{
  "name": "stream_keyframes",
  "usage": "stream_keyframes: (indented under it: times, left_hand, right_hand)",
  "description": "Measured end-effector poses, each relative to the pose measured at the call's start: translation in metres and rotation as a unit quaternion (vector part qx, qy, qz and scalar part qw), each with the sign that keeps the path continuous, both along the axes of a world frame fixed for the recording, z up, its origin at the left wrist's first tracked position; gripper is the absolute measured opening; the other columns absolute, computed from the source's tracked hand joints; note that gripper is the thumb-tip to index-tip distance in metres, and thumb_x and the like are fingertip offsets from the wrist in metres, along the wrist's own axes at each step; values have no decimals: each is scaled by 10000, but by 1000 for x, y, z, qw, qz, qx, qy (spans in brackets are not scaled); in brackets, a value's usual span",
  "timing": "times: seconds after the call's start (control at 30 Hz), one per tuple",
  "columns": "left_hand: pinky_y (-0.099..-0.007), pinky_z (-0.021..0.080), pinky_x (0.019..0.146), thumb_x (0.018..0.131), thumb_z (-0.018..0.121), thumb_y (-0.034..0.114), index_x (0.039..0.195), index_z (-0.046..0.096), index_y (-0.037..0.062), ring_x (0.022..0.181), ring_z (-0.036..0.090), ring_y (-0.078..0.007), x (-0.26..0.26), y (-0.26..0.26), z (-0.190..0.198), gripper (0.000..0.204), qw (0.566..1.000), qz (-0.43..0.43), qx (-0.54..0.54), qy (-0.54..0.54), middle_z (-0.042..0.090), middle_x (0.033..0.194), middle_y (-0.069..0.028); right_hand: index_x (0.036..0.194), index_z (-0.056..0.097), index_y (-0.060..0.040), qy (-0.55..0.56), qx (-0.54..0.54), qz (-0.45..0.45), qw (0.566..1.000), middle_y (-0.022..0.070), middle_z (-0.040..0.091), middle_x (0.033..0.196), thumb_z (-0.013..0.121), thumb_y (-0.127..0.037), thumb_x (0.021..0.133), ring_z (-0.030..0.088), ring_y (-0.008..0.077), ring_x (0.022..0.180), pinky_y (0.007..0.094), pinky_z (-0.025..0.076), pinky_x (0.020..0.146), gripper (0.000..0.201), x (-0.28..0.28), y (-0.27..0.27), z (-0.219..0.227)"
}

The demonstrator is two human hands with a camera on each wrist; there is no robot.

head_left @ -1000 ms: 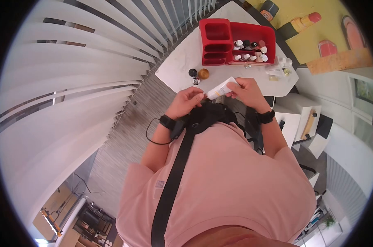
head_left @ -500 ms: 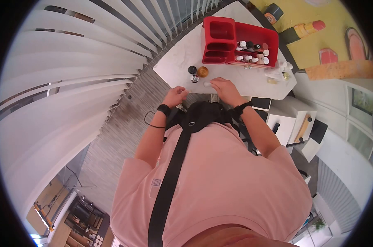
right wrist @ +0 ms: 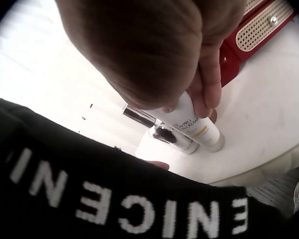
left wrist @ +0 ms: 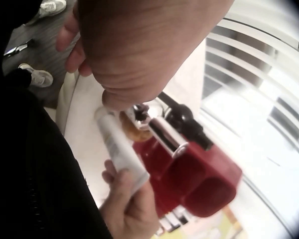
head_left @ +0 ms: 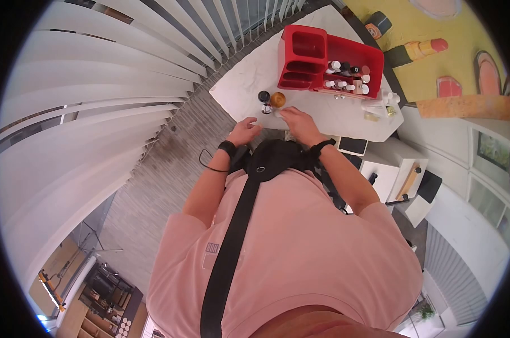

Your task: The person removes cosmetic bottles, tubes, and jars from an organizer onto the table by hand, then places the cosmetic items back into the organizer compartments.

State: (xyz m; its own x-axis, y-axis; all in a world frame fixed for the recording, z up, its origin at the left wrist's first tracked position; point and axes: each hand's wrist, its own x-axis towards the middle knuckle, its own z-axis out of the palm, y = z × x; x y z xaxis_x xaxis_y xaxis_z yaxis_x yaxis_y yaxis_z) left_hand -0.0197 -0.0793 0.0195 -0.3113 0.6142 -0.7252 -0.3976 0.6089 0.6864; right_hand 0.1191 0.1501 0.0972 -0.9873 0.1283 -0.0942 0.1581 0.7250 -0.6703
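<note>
My right hand (head_left: 301, 125) holds a white cream tube (right wrist: 192, 122) by its flat end, cap down, at the front part of the white table. In the right wrist view the tube shows dark print and a yellow bar. Close beside it stands a bottle with a shiny silver cap (left wrist: 167, 135). A black-topped bottle (head_left: 264, 96) and an amber round jar (head_left: 277, 99) stand with it. My left hand (head_left: 244, 132) hovers by the table's front edge with loosely bent fingers and nothing in them.
A red organizer (head_left: 303, 80) with several small bottles stands at the back of the white table (head_left: 241, 84). White items (head_left: 387, 98) sit at the table's right end. Vertical blinds (head_left: 97, 107) hang to the left; drawers (head_left: 398, 169) stand at right.
The tube was between both hands above the lap. My right hand has carried it forward to the table beside the bottles and jar; my left hand let go and drew back a little left.
</note>
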Motion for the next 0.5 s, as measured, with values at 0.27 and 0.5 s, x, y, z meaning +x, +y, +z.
stream_keyframes:
  times: [0.27,0.5]
  left_hand:
    - [-361,574,918,951,759,352,1446,561,-60,1076,721,-246,-1,-1,-9,673,997,9,3,81,745,1195,-198]
    - [-399,547,1022,979,733,371,1381,619,-61,1185,692,-290,-4,-4,-10,602,978,16,18,206,712,1277,-223]
  right_hand:
    - [1203,647,-52,-5,16,-18,1000,150,676,1194,569,-77,970,666,374,1109,463,558,926,247,-12,-3,1]
    - [1204,633,-61,3,-6,-37,999,161,661,1190,595,-157,1005,657,393,1098,481,558,914,224,-14,-1,-1]
